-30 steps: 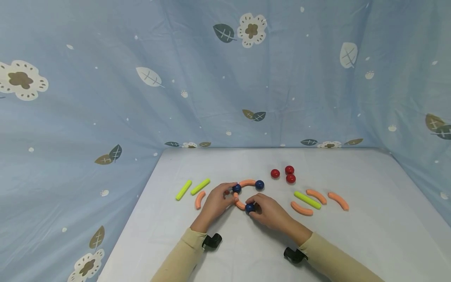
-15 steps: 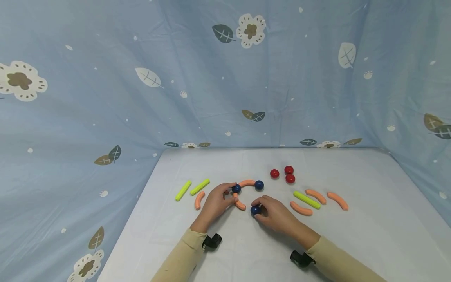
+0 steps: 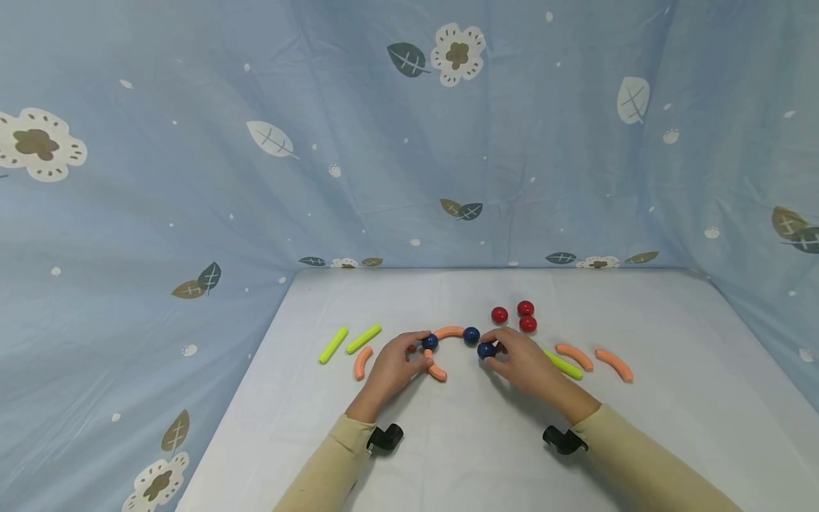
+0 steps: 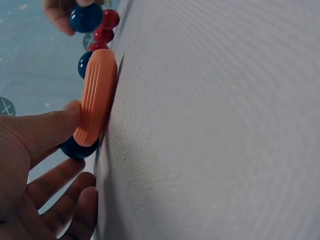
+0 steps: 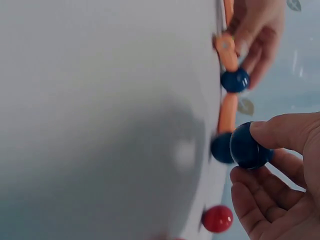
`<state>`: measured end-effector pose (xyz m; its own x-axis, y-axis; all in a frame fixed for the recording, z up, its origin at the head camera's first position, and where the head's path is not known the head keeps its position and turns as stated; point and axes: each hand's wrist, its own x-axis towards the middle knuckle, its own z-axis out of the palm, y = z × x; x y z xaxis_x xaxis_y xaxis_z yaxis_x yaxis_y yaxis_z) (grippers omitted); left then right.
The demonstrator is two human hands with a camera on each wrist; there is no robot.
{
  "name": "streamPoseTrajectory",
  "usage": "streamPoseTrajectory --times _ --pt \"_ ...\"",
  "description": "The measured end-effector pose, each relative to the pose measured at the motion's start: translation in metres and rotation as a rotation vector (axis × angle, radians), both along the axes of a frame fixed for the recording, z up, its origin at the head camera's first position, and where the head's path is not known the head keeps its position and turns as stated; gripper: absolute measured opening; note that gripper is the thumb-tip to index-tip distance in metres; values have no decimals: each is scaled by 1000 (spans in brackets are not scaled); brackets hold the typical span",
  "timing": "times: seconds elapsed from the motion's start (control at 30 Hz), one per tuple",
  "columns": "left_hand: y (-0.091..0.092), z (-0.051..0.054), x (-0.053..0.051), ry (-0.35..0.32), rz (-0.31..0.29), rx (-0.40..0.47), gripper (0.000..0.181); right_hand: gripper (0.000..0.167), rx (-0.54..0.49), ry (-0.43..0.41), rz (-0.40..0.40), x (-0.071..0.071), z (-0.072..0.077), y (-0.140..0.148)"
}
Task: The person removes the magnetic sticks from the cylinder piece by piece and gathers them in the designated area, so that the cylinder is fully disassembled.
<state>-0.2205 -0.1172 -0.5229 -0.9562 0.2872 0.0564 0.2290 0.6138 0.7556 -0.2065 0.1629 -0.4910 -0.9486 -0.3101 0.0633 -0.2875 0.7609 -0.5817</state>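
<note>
My left hand [image 3: 393, 368] steadies a half-ring of toy building pieces on the table. Its thumb presses an orange curved rod [image 4: 97, 97], and its forefinger is at a blue ball [image 3: 430, 342] joined to that rod. From this ball a second orange curved rod [image 3: 450, 331] runs to another blue ball [image 3: 471, 336]. Near that far ball my right hand [image 3: 521, 361] pinches a loose blue ball [image 5: 248, 146] between thumb and fingers. In the right wrist view the held ball overlaps the far ball; whether they touch I cannot tell.
Three red balls [image 3: 500, 315] lie behind my right hand. Right of it are a yellow-green straight rod [image 3: 564, 363], partly hidden, and two orange curved rods [image 3: 614, 365]. Two yellow-green rods [image 3: 333, 345] and an orange curved rod [image 3: 362, 363] lie left.
My right hand has pulled the blue ball off the near end of the lower orange rod. It has carried it right and away toward the far blue ball. The left hand has stayed still.
</note>
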Motion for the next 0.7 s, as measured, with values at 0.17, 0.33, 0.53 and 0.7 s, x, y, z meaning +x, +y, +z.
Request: streamPoseTrajectory --times 0.17,0.33,0.53,0.7 --pt "0 1 -1 -3 10 -31 49 35 -43 62 5 -21 8 8" --pt "1 2 -1 -11 17 -34 50 33 -74 115 11 -43 10 9" --pt "1 1 -1 11 15 -73 51 34 -31 124 6 -66 8 5" --pt "0 1 -1 18 12 -69 51 34 11 124 -2 -81 7 -2"
